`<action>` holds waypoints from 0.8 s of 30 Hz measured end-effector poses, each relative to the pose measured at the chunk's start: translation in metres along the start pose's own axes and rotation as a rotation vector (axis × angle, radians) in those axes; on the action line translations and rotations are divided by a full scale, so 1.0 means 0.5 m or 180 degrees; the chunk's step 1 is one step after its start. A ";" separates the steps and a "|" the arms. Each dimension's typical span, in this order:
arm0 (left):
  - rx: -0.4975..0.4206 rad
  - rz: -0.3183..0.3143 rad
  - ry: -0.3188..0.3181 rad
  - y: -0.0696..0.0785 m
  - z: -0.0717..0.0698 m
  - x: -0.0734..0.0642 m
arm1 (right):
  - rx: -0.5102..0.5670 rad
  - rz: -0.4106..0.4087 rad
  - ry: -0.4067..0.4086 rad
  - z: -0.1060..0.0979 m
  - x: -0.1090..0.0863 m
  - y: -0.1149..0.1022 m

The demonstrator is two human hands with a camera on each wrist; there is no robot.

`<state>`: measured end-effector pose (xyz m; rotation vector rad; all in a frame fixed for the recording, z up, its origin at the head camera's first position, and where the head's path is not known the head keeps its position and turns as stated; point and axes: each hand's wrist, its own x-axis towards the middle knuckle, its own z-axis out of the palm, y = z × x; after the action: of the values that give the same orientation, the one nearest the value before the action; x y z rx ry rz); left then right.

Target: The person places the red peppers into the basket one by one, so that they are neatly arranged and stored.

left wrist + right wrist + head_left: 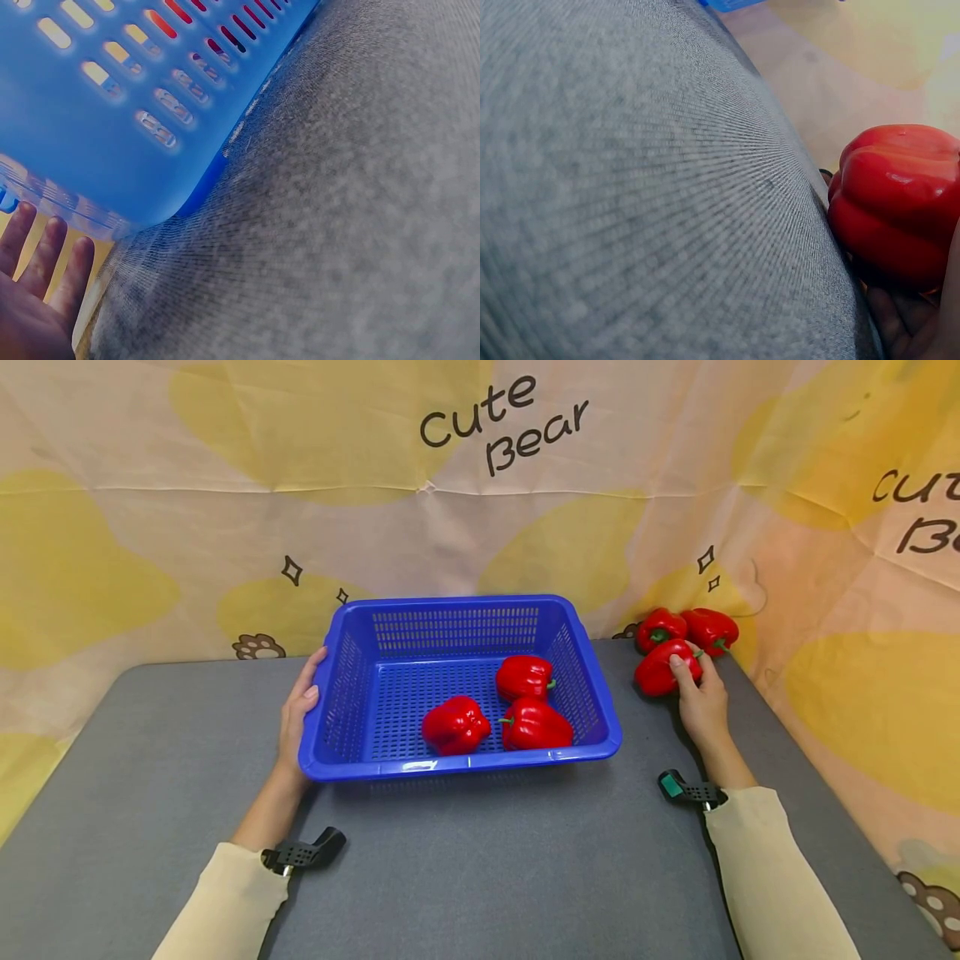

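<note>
A blue plastic basket (pixel 457 770) with slotted walls stands in the middle of the table in the head view. Inside it lie three red bell peppers, one at the left (pixel 454 727), another at the back (pixel 523 677) and a third at the front right (pixel 538 727). My left hand (pixel 292 727) rests against the basket's left side; its fingers (pixel 71 281) look straight in the left wrist view. Right of the basket, my right hand (pixel 705 706) grips a red bell pepper (pixel 654 670), which fills the right edge of the right wrist view (pixel 896 202).
Two more red bell peppers, one on the left (pixel 662 628) and one on the right (pixel 710 628), lie just behind the gripped one, near the table's back right corner. A printed cloth (pixel 420 543) hangs behind the grey table (pixel 495 868).
</note>
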<state>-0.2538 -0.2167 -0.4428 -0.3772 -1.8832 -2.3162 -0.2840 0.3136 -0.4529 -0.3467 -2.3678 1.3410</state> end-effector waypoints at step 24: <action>-0.0026 0.0100 -0.0022 -0.007 -0.006 0.001 | -0.0241 -0.0067 0.0076 -0.009 -0.003 -0.007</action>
<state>-0.2554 -0.2188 -0.4464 -0.4132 -1.8579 -2.3063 -0.2810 0.3145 -0.4481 -0.3565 -2.4004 1.2336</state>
